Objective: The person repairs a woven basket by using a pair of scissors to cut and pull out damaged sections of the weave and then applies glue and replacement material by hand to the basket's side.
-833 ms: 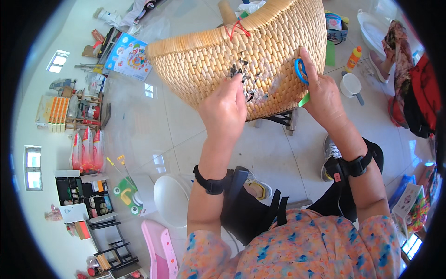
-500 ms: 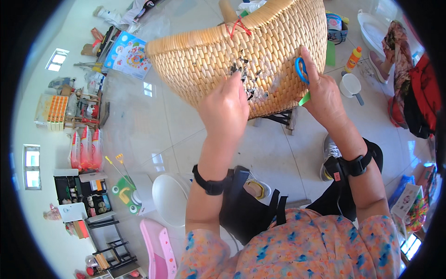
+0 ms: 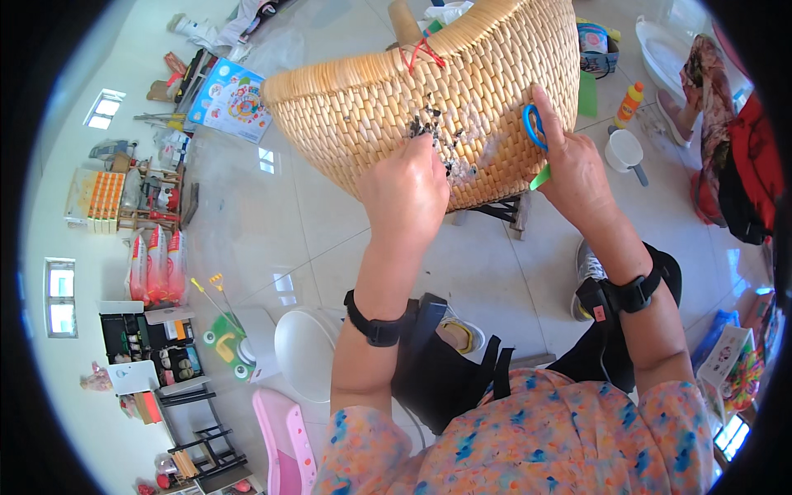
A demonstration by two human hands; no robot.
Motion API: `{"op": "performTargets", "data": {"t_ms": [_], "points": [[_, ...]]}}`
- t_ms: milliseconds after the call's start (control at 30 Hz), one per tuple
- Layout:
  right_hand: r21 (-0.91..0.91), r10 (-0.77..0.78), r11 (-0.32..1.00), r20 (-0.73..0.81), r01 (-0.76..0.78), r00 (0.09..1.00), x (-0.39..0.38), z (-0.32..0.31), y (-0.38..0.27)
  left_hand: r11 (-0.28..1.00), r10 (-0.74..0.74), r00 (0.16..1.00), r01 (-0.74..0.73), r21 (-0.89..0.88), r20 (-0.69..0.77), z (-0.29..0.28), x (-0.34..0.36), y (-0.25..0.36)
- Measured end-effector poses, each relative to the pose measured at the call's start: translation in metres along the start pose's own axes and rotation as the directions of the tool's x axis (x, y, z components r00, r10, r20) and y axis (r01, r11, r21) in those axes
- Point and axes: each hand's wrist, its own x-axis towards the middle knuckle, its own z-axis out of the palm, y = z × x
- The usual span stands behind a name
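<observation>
A large woven straw basket (image 3: 355, 107) is tilted before me, its outer wall facing me. A red cord (image 3: 423, 54) is tied near its rim. Patchy black and whitish residue (image 3: 437, 132) clings to the middle of the weave. My left hand (image 3: 404, 186) is at that patch, its fingers pinched together; whatever lies between them is hidden. At the basket's right side, my right hand (image 3: 571, 161) holds what looks like a pair of scissors (image 3: 535, 128) with a blue loop. A green tip shows below the loop, and the index finger extends up along the basket.
Under the basket stands a dark-legged stool (image 3: 499, 210). On the floor at right are a white dipper (image 3: 624, 152), an orange-capped bottle (image 3: 629, 104) and another person's leg (image 3: 701, 82). A white bucket (image 3: 305, 351) and a pink plastic piece (image 3: 285, 441) stand at lower left.
My left hand has shifted slightly down and right along the residue, its fingers still drawn together. My right hand and the basket look nearly unchanged.
</observation>
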Motion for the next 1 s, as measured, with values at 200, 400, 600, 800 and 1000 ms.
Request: {"op": "performTargets", "data": {"t_ms": [200, 400, 600, 800, 1000], "points": [[0.082, 0.016, 0.997, 0.0, -0.016, 1.0, 0.0, -0.002, -0.002, 0.999, -0.033, 0.999, 0.033, 0.006, 0.022, -0.007, 0.006, 0.004], [0.043, 0.019, 0.999, -0.003, -0.019, 1.0, 0.0, 0.001, 0.0, 0.998, -0.042, 0.997, 0.045, -0.037, 0.067, -0.004, -0.005, 0.007], [0.052, 0.029, 0.998, 0.027, -0.031, 0.999, 0.002, -0.004, 0.002, 0.985, -0.167, 0.984, 0.165, -0.04, -0.065, -0.007, 0.0, -0.003], [0.082, 0.013, 0.997, 0.001, -0.013, 1.0, 0.002, -0.002, 0.002, 0.915, -0.186, 0.961, 0.093, -0.394, -0.205, -0.007, 0.011, -0.022], [0.088, -0.013, 0.996, -0.015, 0.014, 1.0, 0.001, -0.008, -0.001, 0.488, -0.371, 0.923, 0.283, -0.826, 0.097, 0.0, 0.011, -0.029]]}}
